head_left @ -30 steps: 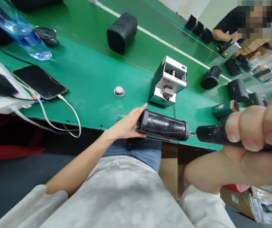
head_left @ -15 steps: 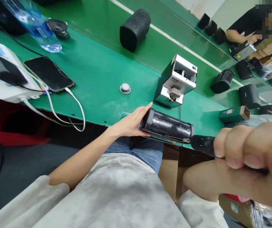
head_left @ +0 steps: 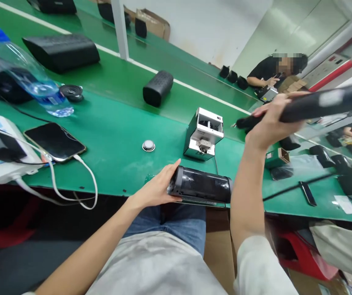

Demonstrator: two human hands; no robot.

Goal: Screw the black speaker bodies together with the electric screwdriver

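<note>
My left hand [head_left: 159, 185] grips one end of a black speaker housing [head_left: 205, 184] with a perforated, glossy face, lying on its side at the table's front edge. My right hand [head_left: 275, 123] is wrapped round a black electric screwdriver [head_left: 314, 105], blurred by motion and raised above the table. Its bit points left, toward a white and black screw feeder [head_left: 198, 137] that stands beyond the speaker housing. A small round silver part [head_left: 148, 146] lies on the green table, left of the feeder.
On the left are a phone [head_left: 55, 141] with white cables, a white power strip [head_left: 6, 168], a water bottle [head_left: 40, 90] and a loose speaker driver [head_left: 72, 93]. Black speakers [head_left: 158, 88] stand farther back. A small green box [head_left: 277, 157] sits right; other people work beyond.
My right hand has lifted the screwdriver off the right end of the speaker housing and carried it forward, toward the feeder's side. My left hand keeps its hold. The view has tilted up.
</note>
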